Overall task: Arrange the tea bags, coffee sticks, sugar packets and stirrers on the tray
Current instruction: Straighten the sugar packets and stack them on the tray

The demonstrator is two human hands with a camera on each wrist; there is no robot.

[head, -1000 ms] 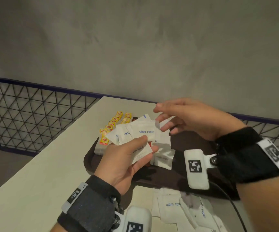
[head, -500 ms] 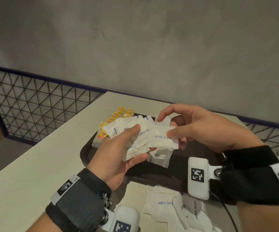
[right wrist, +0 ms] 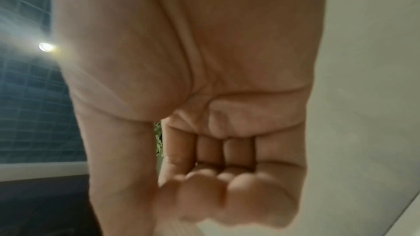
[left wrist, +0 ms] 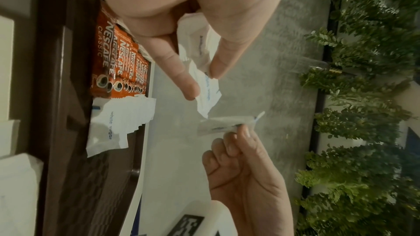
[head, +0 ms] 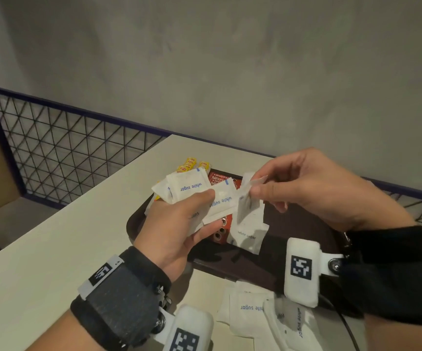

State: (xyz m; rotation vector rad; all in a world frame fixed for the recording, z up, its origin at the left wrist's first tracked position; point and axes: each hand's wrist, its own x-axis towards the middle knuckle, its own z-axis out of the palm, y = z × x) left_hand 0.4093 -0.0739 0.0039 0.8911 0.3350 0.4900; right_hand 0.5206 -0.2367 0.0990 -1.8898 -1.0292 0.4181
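Note:
My left hand (head: pixel 179 219) grips a fan of several white sugar packets (head: pixel 192 188) above the dark brown tray (head: pixel 301 224). My right hand (head: pixel 306 188) pinches one sugar packet (head: pixel 249 196) between thumb and forefinger, just right of the fan; the same packet (left wrist: pixel 223 123) shows edge-on in the left wrist view. On the tray lie red coffee sticks (left wrist: pixel 118 56), a row of sugar packets (left wrist: pixel 113 125) beside them, and yellow tea bags (head: pixel 192 165) at the far left. The right wrist view shows only my palm and curled fingers (right wrist: pixel 204 186).
Loose sugar packets (head: pixel 253 315) lie on the cream table (head: pixel 52 249) in front of the tray. A dark wire-mesh railing (head: pixel 65 148) runs behind the table's left edge, with a grey wall behind it. No stirrers show in any view.
My right hand has closed on one packet and drawn it out of the fan to the right. The coffee sticks now show under the hands.

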